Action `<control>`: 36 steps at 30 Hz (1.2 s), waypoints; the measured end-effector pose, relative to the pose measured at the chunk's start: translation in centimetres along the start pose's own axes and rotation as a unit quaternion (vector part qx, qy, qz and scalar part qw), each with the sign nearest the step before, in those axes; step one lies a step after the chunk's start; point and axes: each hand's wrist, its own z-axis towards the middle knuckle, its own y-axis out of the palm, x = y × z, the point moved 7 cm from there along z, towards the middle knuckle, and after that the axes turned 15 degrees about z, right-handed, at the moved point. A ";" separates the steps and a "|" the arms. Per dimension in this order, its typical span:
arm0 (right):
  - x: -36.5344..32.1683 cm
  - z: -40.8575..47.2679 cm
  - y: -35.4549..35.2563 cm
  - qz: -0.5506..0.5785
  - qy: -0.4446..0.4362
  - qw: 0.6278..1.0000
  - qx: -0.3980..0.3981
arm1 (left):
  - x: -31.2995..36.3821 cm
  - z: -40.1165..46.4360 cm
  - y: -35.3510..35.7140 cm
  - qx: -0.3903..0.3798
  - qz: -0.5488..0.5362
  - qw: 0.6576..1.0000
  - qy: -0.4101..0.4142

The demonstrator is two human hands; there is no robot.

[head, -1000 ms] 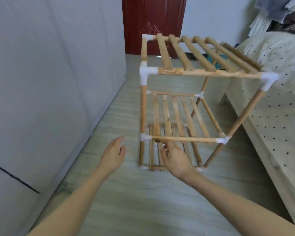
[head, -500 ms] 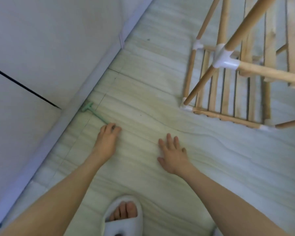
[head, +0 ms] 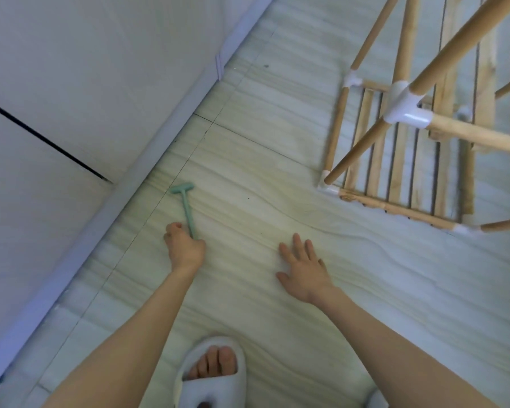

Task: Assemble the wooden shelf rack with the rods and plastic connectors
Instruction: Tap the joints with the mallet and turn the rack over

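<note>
1. In the left-centre of the frame, the left hand point(head: 184, 248) had closed its fingers round the lower end of the green T-shaped mallet point(head: 185, 206). Half a second earlier those fingers only touched the handle tip, and the tool lay at a slant nearer the wall point(head: 71, 69); now its handle pointed almost straight up the frame, head toward the baseboard.
2. At centre, the right hand point(head: 302, 270) was still spread flat on the floor point(head: 277, 178), fingers straight, holding nothing.
3. At the bottom, a foot in a white slipper point(head: 211, 375) showed.
4. In the upper right stood the shelf rack point(head: 424, 160), rods seated in white connectors point(head: 405, 106), well apart from both hands.
5. Judging by this, the frame looked joined, and the mallet was probably wanted for tapping joints tight.
</note>
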 end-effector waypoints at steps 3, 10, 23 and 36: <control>-1.4 -0.4 -0.9 0.103 0.006 0.995 0.000 | 0.7 -0.6 0.6 -0.127 -0.177 0.975 -0.050; -6.2 -7.1 -11.6 0.376 -0.071 0.901 0.206 | 10.3 -9.1 -4.3 -0.219 -0.199 0.936 0.192; -9.8 -32.1 -27.9 0.339 -0.321 0.745 0.477 | 25.5 -26.3 -18.6 -0.043 -0.150 0.843 0.514; -4.6 -39.1 -35.2 0.183 -0.238 0.805 0.511 | 41.4 -28.6 -19.3 -0.027 -0.103 0.842 0.529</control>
